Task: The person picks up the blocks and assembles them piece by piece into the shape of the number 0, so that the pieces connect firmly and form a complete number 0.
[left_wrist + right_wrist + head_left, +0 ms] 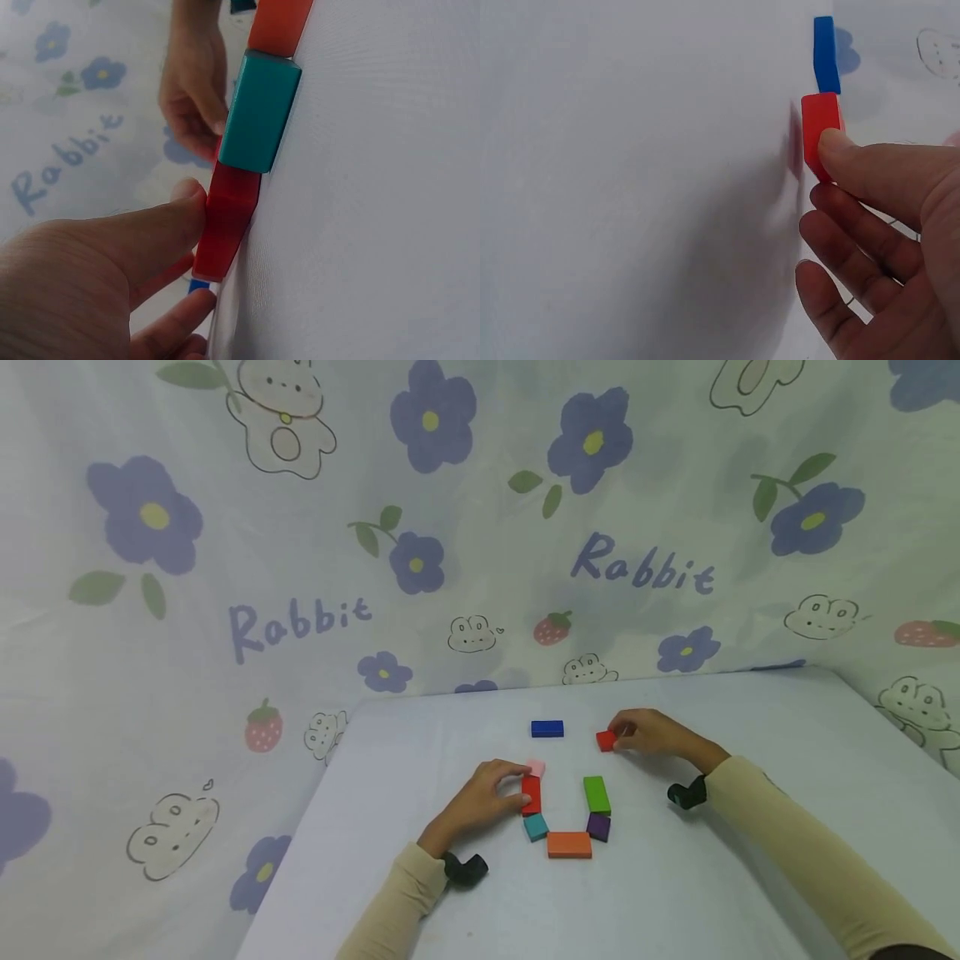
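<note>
My left hand (483, 795) lies alongside the left blocks, its index finger at the pink block (536, 767) and its thumb touching the long red block (531, 796). In the left wrist view the thumb rests against that red block, with the fingers near its far end. A teal block (261, 112) sits at the red block's near end. Between thumb and fingers my right hand (651, 732) pinches a small red block (605, 741), right of the blue block (547, 728). In the right wrist view this red block (821, 127) casts a shadow on the white tabletop.
An orange block (569, 845) lies at the near side, with a purple block (598, 827) and a green block (596, 795) running up the right. The blue block lies farther back. A patterned rabbit-and-flower cloth (480, 510) hangs behind the white table (337, 860).
</note>
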Motion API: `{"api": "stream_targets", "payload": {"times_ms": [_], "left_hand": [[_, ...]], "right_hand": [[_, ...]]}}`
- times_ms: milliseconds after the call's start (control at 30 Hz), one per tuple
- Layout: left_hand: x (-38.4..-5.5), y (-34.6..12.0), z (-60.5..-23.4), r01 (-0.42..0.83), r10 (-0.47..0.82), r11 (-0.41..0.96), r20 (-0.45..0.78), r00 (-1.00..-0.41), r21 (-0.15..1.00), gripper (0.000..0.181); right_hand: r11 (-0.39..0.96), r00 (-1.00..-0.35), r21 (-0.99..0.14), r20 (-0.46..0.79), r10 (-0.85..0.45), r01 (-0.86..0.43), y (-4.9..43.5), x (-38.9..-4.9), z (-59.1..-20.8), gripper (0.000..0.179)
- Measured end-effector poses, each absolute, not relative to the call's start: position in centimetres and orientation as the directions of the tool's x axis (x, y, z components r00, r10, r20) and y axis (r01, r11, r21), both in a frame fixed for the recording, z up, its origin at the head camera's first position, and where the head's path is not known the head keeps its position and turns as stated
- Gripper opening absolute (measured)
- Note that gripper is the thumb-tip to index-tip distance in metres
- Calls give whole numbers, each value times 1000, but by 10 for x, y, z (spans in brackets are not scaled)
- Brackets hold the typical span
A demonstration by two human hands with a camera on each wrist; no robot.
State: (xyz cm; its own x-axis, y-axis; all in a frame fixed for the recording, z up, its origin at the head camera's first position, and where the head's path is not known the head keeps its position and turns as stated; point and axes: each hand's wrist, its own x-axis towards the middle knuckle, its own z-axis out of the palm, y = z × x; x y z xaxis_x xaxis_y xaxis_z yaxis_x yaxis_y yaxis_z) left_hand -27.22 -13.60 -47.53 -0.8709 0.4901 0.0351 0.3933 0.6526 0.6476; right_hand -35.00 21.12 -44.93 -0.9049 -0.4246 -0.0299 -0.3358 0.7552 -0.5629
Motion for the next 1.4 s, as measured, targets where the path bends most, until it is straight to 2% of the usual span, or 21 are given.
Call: {"api": "stream_targets", "payload": {"times_ms": [300, 600, 1400], "left_hand": [[-272, -134, -473, 385, 485, 646, 35, -874, 659, 48], [-269, -136, -472, 364, 475, 645, 20, -880, 672, 48], [-272, -136, -474, 366, 477, 645, 22, -879, 671, 49]], "right_hand": [[723, -878, -567, 1, -479, -395, 195, -342, -438, 27], [687, -834, -587, -34, -550, -429, 179, -335, -439, 27], [705, -816, -593, -131, -562, -390, 172, -330, -447, 23]]}}
